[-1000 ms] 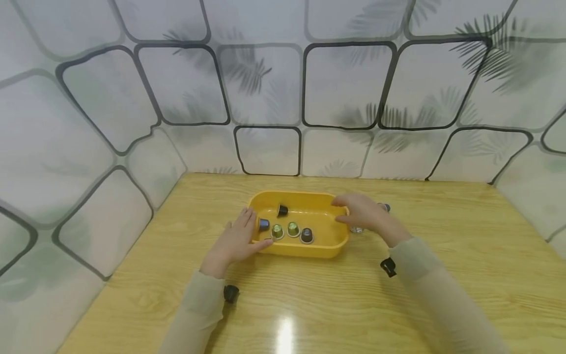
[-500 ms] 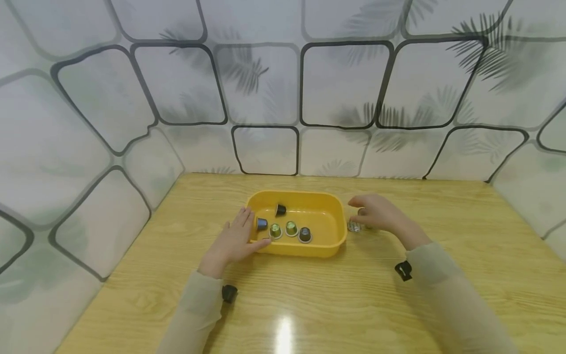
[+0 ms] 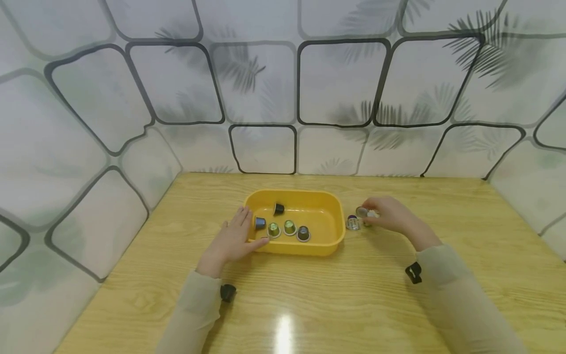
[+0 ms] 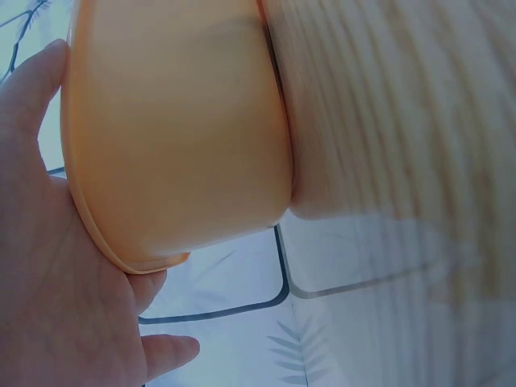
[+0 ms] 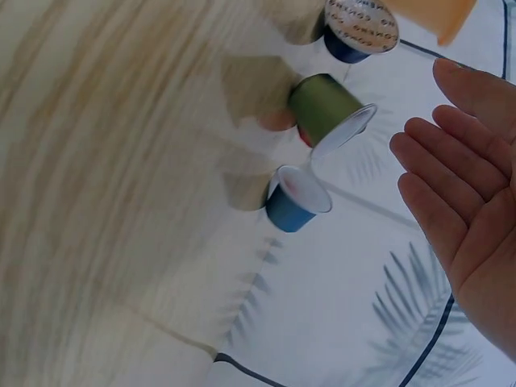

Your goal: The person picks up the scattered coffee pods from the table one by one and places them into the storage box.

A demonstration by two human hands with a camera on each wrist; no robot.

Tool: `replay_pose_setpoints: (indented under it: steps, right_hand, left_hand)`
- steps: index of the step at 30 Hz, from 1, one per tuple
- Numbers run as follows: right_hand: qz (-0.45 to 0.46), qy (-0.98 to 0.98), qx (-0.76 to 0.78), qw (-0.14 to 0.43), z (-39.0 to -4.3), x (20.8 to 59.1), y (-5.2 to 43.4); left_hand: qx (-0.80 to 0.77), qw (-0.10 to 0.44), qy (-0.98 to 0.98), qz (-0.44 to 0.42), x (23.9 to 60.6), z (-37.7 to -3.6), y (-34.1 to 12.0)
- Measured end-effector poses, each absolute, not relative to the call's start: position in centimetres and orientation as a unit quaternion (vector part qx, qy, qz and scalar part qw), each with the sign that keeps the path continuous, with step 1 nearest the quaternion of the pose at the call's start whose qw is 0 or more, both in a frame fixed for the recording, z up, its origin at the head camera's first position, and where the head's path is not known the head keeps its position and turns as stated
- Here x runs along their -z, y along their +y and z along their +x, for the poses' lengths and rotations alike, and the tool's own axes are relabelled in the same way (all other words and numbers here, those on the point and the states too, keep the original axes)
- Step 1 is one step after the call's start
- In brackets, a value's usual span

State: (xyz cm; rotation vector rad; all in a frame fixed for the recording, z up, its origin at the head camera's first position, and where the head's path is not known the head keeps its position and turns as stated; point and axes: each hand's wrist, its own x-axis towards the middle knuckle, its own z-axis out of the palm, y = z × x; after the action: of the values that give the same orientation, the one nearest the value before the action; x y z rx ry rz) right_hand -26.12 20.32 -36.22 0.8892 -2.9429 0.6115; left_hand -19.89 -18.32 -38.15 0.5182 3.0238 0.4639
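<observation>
Even, bright overhead light leaves a white glare patch on the worktop (image 3: pixel 285 334) near the head view's bottom edge. Wall lines bow from wide-angle distortion. Both wrist views are soft, wood grain smeared.

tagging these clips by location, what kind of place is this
Probably a staged tabletop recording booth, not a real kitchen: a light wooden table is boxed in on three sides by printed backdrop panels with black outlines and palm-leaf shadows, and it holds only a yellow plastic tray and small coffee capsules.

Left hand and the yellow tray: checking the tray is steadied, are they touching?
Touching. The left wrist view shows the left hand pressed against the yellow tray at its rim.
</observation>
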Motion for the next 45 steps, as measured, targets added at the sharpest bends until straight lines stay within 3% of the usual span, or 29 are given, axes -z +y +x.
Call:
replay_pose_setpoints:
  steps: [45]
  right_hand:
    - [0.260, -0.951, -0.168, -0.012, -27.3, 38.4, 21.4]
  left_hand:
    - [-0.140, 0.021, 0.976, 0.165, 38.1, -19.9, -18.4]
